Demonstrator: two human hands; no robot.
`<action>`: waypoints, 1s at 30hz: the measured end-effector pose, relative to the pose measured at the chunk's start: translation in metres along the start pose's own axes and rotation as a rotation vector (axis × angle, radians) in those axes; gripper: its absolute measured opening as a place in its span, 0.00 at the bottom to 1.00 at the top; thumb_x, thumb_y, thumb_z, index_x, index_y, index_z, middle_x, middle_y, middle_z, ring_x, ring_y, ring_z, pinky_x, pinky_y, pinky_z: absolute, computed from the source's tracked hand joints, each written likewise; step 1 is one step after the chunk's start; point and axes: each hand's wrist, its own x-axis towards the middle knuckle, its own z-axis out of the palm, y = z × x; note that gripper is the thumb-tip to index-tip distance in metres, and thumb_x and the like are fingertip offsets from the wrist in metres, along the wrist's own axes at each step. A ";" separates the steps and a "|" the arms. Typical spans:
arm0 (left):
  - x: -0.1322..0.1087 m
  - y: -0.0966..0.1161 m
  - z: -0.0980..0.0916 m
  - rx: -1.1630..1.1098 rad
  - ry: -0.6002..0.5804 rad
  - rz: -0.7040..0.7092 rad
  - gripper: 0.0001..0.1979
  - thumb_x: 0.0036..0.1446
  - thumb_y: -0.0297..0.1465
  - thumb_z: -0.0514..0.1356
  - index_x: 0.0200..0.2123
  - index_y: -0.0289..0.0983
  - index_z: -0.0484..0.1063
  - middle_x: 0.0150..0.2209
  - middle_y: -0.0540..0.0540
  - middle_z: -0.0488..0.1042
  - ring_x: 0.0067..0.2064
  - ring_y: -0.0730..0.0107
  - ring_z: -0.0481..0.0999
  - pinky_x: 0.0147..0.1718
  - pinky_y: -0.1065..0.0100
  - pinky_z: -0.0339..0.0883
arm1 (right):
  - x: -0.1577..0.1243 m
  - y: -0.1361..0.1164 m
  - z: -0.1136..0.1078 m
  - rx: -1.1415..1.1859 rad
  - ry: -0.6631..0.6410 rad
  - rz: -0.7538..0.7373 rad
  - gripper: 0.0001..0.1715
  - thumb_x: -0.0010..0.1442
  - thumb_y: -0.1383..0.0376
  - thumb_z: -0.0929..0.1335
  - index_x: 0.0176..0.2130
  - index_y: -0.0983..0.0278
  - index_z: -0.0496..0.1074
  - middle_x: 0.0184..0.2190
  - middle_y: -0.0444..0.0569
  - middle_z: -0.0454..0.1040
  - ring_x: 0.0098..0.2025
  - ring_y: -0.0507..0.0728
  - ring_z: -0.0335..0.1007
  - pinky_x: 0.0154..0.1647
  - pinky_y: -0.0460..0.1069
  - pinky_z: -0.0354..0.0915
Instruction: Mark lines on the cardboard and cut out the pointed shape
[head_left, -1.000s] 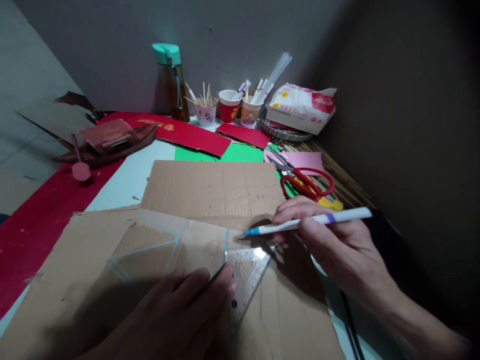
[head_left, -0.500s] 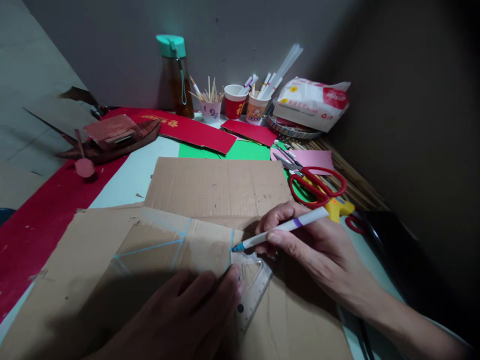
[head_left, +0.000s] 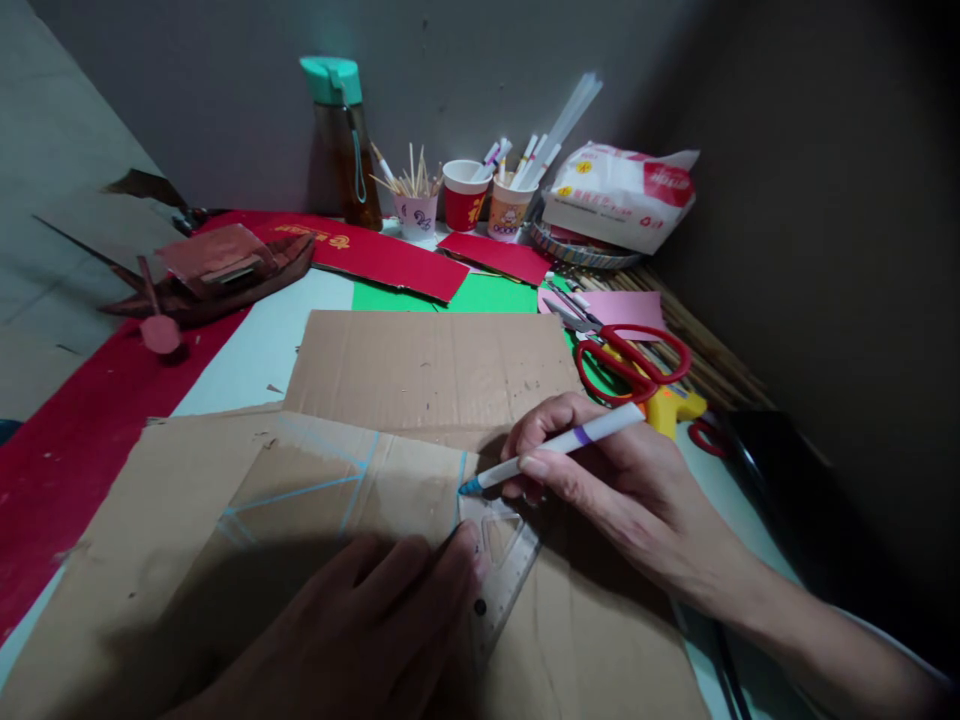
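Observation:
My right hand (head_left: pixel 600 480) is closed round a white felt-tip pen (head_left: pixel 562 444) with a purple band. The pen's blue tip rests on a piece of brown cardboard (head_left: pixel 416 485), at the upper corner of a clear plastic set square (head_left: pixel 510 575). With its fingers bent, my left hand (head_left: pixel 375 610) presses the set square down by its left edge. Several blue lines mark the cardboard's left part, and a short one runs up from the pen tip. Larger cardboard sheets (head_left: pixel 427 370) lie beneath and behind this piece.
Red-handled scissors (head_left: pixel 634 365) and a yellow tool (head_left: pixel 675 410) lie beyond my right hand. A model boat (head_left: pixel 217 280) stands at the left. Along the back are a bottle (head_left: pixel 345 150), cups (head_left: pixel 466 195) of pens and sticks, and a white-and-red package (head_left: pixel 615 200).
The pen tip and right hand have shifted slightly in the view, and so has the whole scene. Both hands keep their hold; little else differs.

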 end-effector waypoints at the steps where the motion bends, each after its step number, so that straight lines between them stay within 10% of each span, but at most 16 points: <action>1: 0.001 0.000 0.001 0.014 0.007 0.017 0.21 0.73 0.24 0.43 0.46 0.35 0.76 0.48 0.51 0.83 0.39 0.70 0.74 0.36 0.66 0.66 | 0.001 -0.001 0.000 -0.021 -0.008 0.013 0.10 0.71 0.62 0.67 0.37 0.64 0.72 0.32 0.44 0.75 0.32 0.49 0.73 0.34 0.44 0.68; 17: -0.002 -0.002 0.001 0.035 -0.039 0.034 0.24 0.78 0.39 0.41 0.50 0.35 0.74 0.50 0.49 0.83 0.39 0.71 0.77 0.37 0.67 0.69 | 0.004 -0.007 -0.010 -0.235 -0.040 -0.046 0.10 0.73 0.61 0.66 0.38 0.63 0.69 0.28 0.40 0.76 0.30 0.48 0.74 0.36 0.45 0.65; 30: -0.025 -0.004 0.017 0.012 0.051 -0.004 0.18 0.74 0.27 0.43 0.56 0.37 0.71 0.53 0.52 0.81 0.40 0.67 0.76 0.44 0.63 0.66 | -0.008 -0.007 -0.030 -0.305 -0.005 -0.055 0.11 0.72 0.62 0.67 0.36 0.64 0.70 0.27 0.41 0.75 0.29 0.48 0.69 0.33 0.43 0.63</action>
